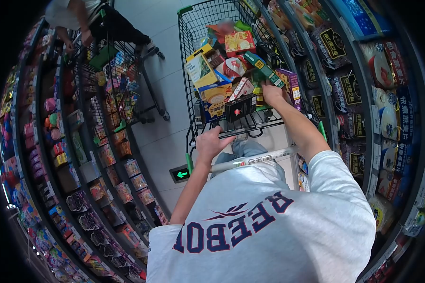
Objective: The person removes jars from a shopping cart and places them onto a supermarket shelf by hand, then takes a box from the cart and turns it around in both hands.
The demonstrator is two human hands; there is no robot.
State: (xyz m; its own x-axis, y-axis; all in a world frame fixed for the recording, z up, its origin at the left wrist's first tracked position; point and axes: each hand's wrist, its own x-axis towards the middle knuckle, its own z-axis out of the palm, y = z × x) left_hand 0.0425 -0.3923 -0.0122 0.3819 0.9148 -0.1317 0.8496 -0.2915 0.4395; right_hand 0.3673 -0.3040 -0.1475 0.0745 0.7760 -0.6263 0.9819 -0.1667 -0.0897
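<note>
My left hand (210, 144) is closed over the near rim of the wire shopping cart (188, 99), its thumb stretched out to the right. My right hand (272, 94) reaches into the cart, with its fingers partly hidden at the lower end of a long dark green box (264, 70), which it seems to grip. Around it lie a purple box (289, 87), a white-and-red box (241, 89) and a black box (241, 109). Farther up the heap are a yellow-and-white box (200, 70) and a red-and-yellow box (239, 43).
The cart's handlebar (255, 159) crosses in front of my body. Shelves with bagged goods (349, 89) stand close on the right. Stocked shelves (99, 193) line the left. Another person (113, 23) stands at the upper left with a second cart (115, 89). A green arrow sign (180, 174) is on the floor.
</note>
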